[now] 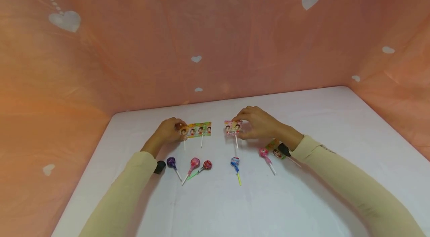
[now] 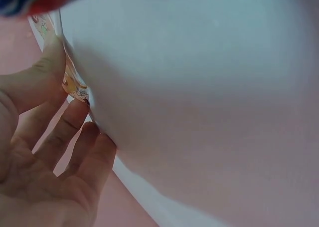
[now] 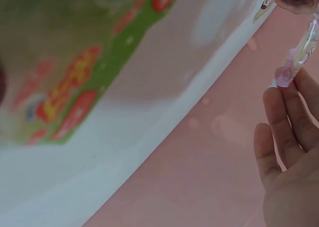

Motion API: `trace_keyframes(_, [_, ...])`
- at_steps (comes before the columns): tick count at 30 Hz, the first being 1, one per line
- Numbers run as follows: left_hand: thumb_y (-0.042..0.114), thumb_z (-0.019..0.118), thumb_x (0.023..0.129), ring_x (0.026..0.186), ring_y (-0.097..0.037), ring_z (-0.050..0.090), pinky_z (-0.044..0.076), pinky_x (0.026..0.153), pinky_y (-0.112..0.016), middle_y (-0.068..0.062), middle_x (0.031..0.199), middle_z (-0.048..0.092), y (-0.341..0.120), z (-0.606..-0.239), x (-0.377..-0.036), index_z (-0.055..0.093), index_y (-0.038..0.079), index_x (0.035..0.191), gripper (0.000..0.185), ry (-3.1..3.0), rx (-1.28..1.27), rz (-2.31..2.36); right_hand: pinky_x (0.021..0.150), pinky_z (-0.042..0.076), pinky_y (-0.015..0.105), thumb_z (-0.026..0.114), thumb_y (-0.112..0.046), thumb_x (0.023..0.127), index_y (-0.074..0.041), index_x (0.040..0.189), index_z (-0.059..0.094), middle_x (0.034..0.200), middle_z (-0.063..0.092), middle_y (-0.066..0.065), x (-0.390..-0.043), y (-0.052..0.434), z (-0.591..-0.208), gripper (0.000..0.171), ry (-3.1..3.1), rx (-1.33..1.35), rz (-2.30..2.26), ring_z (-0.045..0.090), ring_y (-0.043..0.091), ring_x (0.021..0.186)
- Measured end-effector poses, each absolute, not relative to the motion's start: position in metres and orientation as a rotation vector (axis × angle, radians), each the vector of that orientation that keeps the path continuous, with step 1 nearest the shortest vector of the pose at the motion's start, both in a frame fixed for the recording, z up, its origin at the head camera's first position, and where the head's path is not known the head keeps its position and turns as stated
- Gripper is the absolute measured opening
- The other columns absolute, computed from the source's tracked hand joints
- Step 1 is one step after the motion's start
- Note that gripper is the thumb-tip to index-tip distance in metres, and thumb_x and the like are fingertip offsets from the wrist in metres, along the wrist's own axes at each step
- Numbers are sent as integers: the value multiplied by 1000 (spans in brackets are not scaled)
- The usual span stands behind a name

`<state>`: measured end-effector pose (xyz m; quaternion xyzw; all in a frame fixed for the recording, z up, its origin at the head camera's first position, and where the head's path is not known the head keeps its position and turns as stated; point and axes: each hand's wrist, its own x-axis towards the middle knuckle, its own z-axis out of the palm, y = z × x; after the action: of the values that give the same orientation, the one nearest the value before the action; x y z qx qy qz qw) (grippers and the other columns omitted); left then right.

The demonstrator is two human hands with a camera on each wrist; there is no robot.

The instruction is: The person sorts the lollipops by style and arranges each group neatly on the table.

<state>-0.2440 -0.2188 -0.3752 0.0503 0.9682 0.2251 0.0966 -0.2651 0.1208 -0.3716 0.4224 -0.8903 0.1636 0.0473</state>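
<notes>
White table: I watched both arms stretch forward over the white table (image 1: 268, 207), sleeves angled inward from either side.
Right hand: I had the right hand (image 1: 260, 122) bent in from the right, thumb and fingers pinching the pink packet (image 1: 231, 128) by its right edge.
Left hand: I saw the left hand (image 1: 167, 131) pinching the orange packet (image 1: 192, 132) at its left end.
Green packets: one green packet (image 1: 206, 128) sat just beside the orange one; another (image 1: 279, 154) lay partly hidden behind the right wrist's black camera (image 1: 284, 150).
Lollipops: nearer me lay purple (image 1: 171, 162), pink (image 1: 195, 162) and red (image 1: 207, 165) ones, then blue (image 1: 234, 161), then another pink (image 1: 264, 153).
</notes>
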Motion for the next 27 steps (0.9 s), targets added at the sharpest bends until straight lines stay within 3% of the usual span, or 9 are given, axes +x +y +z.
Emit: trace_keyframes(27, [17, 81, 83, 110, -37, 57, 45, 103, -54, -22, 116, 62, -220, -378, -244, 65, 3, 124, 47, 2892, 176, 659, 106, 43, 47, 72, -46, 83, -15, 125, 69, 123, 66, 6, -279, 88, -363, 53, -2744, 1327, 436, 56, 26, 121])
